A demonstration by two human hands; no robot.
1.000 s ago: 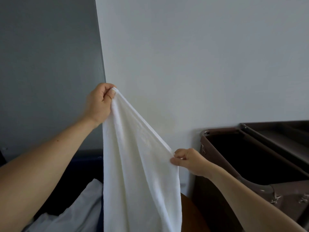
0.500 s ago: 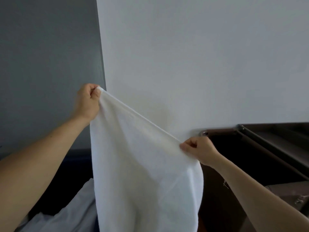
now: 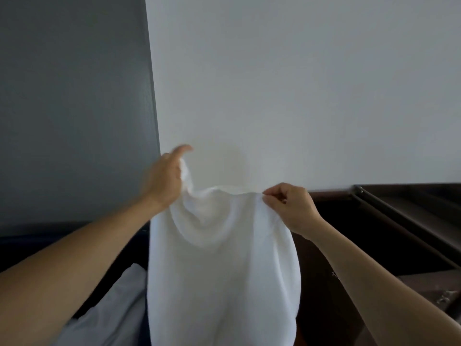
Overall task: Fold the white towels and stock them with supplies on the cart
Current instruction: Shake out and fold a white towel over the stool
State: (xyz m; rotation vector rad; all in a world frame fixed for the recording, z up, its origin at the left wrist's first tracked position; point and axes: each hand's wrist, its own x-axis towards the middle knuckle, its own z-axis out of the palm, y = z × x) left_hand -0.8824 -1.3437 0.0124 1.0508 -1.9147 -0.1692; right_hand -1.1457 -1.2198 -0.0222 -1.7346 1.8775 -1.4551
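Head view: the left hand (image 3: 164, 181) (blurry) has swung in toward the right hand (image 3: 289, 206) — both pinch top corners of the white towel (image 3: 224, 270), now sagging beside the cart (image 3: 399, 221) — first fold's probably starting.

A dark brown cart (image 3: 379, 213) stands on the right. It has a deep, dark bin (image 3: 349, 236) and a flat brown top (image 3: 429, 216) beside the bin. A small shiny metal clip (image 3: 446, 299) sits on its low front edge. At the lower left is a dark seat or bed (image 3: 50, 243); I cannot tell which. A pale grey-white cloth (image 3: 112, 310) lies on it.
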